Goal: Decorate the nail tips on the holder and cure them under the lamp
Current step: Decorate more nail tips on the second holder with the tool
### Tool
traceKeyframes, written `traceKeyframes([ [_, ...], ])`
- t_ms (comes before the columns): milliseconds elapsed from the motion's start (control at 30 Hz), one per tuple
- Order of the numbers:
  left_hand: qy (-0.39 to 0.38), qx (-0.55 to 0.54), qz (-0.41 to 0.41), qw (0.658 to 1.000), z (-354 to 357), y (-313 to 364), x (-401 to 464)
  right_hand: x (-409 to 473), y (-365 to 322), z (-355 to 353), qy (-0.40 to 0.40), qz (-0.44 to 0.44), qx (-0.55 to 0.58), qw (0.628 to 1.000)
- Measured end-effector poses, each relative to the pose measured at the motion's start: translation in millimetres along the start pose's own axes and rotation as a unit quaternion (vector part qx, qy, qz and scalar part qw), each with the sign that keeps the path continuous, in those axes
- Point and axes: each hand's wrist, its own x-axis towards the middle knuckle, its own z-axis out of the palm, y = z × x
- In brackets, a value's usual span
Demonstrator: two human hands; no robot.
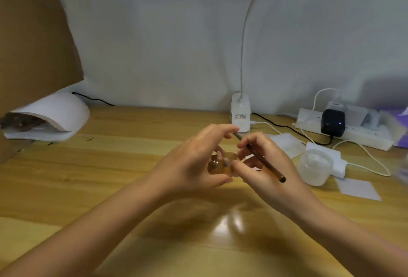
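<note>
Nail tips (221, 159) on holder (217, 167) pinched up close in left hand (194, 162) for seeing, brush (260, 158) gripped in right hand (268, 166) to paint.

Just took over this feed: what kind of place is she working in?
Probably a home nail-art desk: a wooden table against a wall, a white curing lamp at the left, a clip-on desk lamp and a power strip behind the hands.
</note>
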Motion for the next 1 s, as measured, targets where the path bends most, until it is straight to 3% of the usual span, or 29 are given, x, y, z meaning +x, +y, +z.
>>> traceKeyframes([
  [133, -0.072, 0.008, -0.017, 0.997, 6, -4, -5, -22, 8, -15, -0.002, 0.022, -0.028, 0.999],
  [333, -0.139, -0.018, -0.13, 0.982, 2, -34, -30, -47, 19, -26, -0.01, 0.017, -0.102, 0.995],
  [533, -0.093, -0.082, -0.14, 0.982, 9, -42, -39, -47, 25, -27, -0.031, -0.001, -0.164, 0.986],
  [700, -0.044, -0.033, -0.118, 0.992, 14, -39, -39, -32, 17, -26, 0.039, -0.045, -0.181, 0.982],
  [867, -0.004, 0.02, -0.074, 0.997, 23, -31, -35, -2, -13, 17, 0.082, -0.11, -0.108, 0.985],
  [1000, -0.02, -0.089, -0.093, 0.991, 10, -39, -37, 10, -24, 55, 0.084, -0.132, -0.034, 0.987],
])
